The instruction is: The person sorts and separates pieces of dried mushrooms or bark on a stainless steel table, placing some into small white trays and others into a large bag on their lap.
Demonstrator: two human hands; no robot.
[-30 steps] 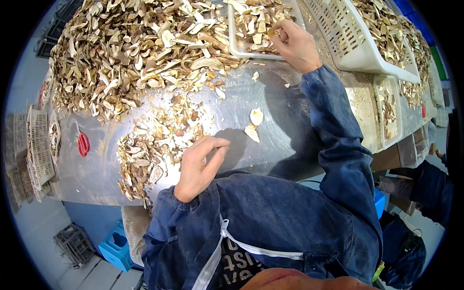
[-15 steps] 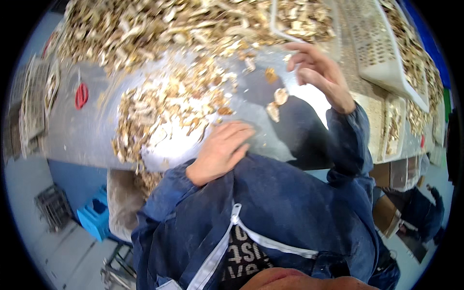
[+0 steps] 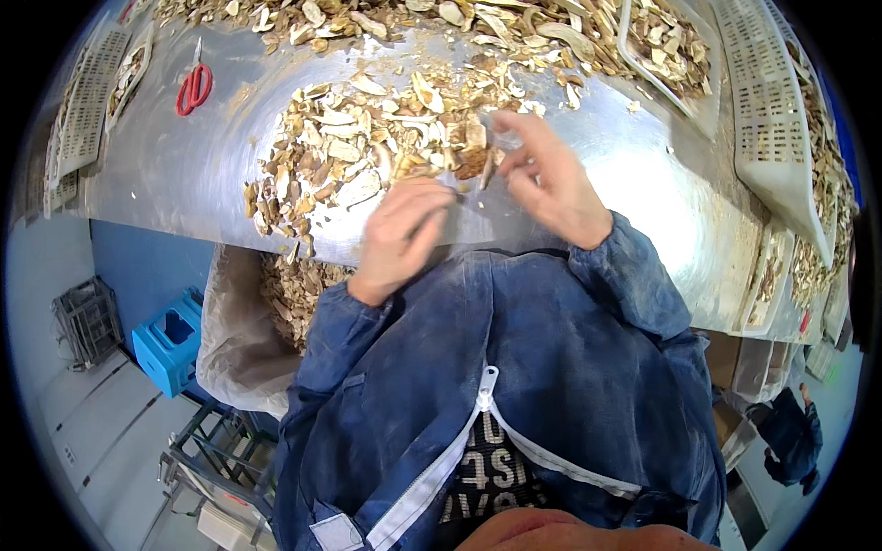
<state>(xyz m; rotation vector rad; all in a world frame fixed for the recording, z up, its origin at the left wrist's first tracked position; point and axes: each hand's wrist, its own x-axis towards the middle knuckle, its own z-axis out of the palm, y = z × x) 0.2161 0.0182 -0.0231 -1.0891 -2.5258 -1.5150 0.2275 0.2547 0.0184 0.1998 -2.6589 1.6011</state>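
A loose pile of dried mushroom slices (image 3: pixel 349 147) lies on the metal table in front of me. My left hand (image 3: pixel 401 234) is at the pile's near edge, fingers stretched toward the right and thumb apart, slightly blurred. Just right of the pile, my right hand (image 3: pixel 551 179) reaches in with its index finger extended and the other fingers bent. A brown-edged mushroom slice (image 3: pixel 471 151) lies by its fingertips, between the two hands. Neither hand visibly grips a slice, though motion smears the fingertips.
More slices are heaped along the far side of the metal table (image 3: pixel 165 174). Red-handled scissors (image 3: pixel 195 89) lie at the left. White perforated baskets (image 3: pixel 763 110) line the right, one white tray (image 3: pixel 675 96) holds slices. A lined bin (image 3: pixel 243 354) of slices stands below the front edge.
My right hand has come in from the right to the pile, beside my left hand. The few loose slices that lay apart at the right are no longer seen there. The view has shifted.
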